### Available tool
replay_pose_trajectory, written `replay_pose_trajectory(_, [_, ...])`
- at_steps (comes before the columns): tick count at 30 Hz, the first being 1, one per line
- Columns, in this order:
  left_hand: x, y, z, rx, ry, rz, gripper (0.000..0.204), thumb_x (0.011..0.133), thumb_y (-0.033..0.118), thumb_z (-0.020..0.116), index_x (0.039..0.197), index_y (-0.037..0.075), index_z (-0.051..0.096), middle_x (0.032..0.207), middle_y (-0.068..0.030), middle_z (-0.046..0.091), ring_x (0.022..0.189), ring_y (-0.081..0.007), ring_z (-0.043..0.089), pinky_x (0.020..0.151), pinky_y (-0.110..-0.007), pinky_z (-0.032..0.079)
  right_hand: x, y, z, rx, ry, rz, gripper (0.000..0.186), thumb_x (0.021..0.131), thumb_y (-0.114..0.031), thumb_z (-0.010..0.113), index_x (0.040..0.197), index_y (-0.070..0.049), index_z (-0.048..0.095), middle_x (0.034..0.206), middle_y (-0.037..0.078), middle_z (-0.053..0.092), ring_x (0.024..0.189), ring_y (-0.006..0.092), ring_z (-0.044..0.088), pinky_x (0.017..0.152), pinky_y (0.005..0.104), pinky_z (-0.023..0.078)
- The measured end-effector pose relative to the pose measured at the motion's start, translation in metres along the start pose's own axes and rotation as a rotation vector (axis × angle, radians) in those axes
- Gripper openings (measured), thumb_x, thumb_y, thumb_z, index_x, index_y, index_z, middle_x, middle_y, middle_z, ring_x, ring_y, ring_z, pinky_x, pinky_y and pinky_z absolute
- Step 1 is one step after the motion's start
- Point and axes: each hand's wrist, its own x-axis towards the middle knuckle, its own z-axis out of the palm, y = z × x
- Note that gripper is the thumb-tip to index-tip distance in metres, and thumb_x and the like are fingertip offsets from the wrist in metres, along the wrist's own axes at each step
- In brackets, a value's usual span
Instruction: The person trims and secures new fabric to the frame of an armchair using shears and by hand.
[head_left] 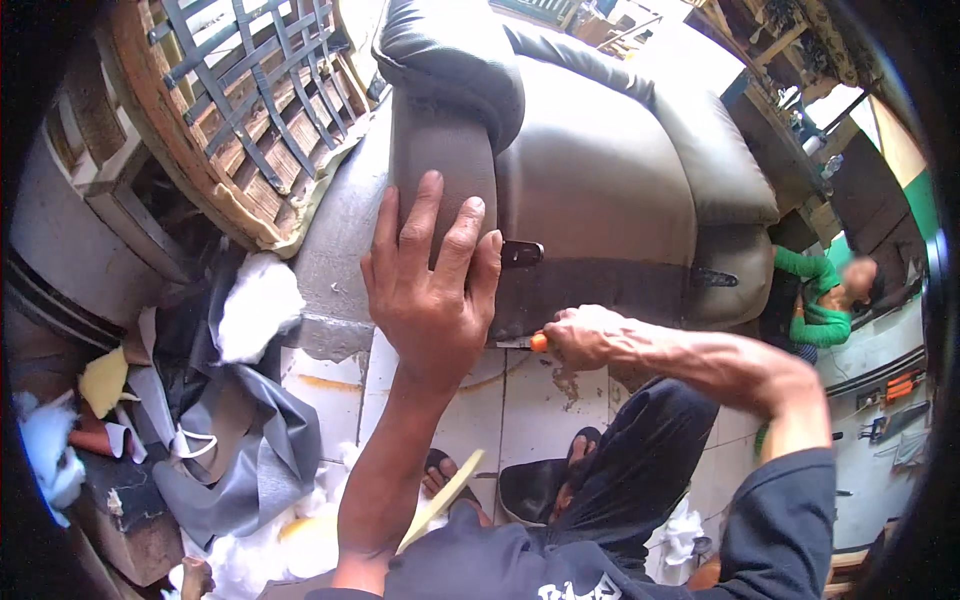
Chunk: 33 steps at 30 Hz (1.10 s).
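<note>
A grey-brown leather-look sofa (600, 170) lies before me, its padded arm (445, 130) toward the left. My left hand (430, 280) rests flat against the front of that arm, fingers extended and somewhat spread, holding nothing. Lower and to the right, my right hand (590, 338) is closed around an orange-handled knife (539, 342). Its thin, light metal blade points left, close to the sofa's lower edge. Most of the handle is hidden in my fist. Beside my left thumb, a black bracket-like piece (522, 254) sticks out from the sofa; a similar black piece (714, 277) sits farther right.
Dark grey upholstery material (240, 440) and white stuffing (260, 305) lie at the left. Behind them leans a wooden frame with woven straps (250, 90). A yellowish strip (440, 500) is near my feet on the tiled floor (450, 410). A person in green (825, 300) is at the right.
</note>
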Motion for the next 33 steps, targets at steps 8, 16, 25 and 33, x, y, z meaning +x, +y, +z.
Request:
replay_pose_trajectory(8, [0.004, 0.005, 0.003, 0.068, 0.05, -0.015, 0.028, 0.087, 0.022, 0.077, 0.115, 0.017, 0.075, 0.137, -0.0086, 0.064, 0.13, -0.0383, 0.056, 0.101, -0.046, 0.046, 0.004, 0.046, -0.006, -0.694, 0.337, -0.499, 0.028, 0.096, -0.026, 0.061, 0.118, -0.008, 0.065, 0.114, 0.016, 0.056, 0.098, 0.0296, 0.065, 0.08, 0.0409, 0.057])
replay_pose_trajectory(16, [0.001, -0.002, 0.001, 0.021, 0.028, 0.01, 0.029, 0.087, 0.023, 0.078, 0.115, 0.016, 0.075, 0.137, -0.0079, 0.064, 0.13, -0.0392, 0.056, 0.101, -0.047, 0.046, -0.014, 0.018, 0.008, -0.598, 0.265, -0.621, 0.03, 0.089, -0.03, 0.064, 0.115, -0.015, 0.068, 0.113, 0.006, 0.056, 0.11, 0.0236, 0.056, 0.089, 0.0424, 0.049])
replay_pose_trajectory(25, [-0.002, 0.0, 0.0, -0.036, -0.008, -0.003, 0.029, 0.09, 0.021, 0.076, 0.118, 0.016, 0.073, 0.142, -0.0096, 0.06, 0.135, -0.0386, 0.051, 0.108, -0.05, 0.042, -0.032, 0.005, -0.006, -0.523, 0.453, -0.186, 0.033, 0.09, -0.017, 0.061, 0.112, 0.006, 0.069, 0.12, 0.018, 0.057, 0.111, 0.0309, 0.054, 0.097, 0.0486, 0.041])
replay_pose_trajectory(33, [-0.002, -0.004, -0.002, -0.042, -0.007, -0.011, 0.028, 0.09, 0.021, 0.076, 0.117, 0.015, 0.074, 0.14, -0.011, 0.061, 0.134, -0.0392, 0.052, 0.106, -0.049, 0.044, -0.036, -0.009, -0.054, -0.457, -0.03, -0.212, 0.028, 0.089, -0.025, 0.063, 0.116, -0.021, 0.074, 0.117, 0.008, 0.059, 0.116, 0.0263, 0.054, 0.1, 0.0475, 0.039])
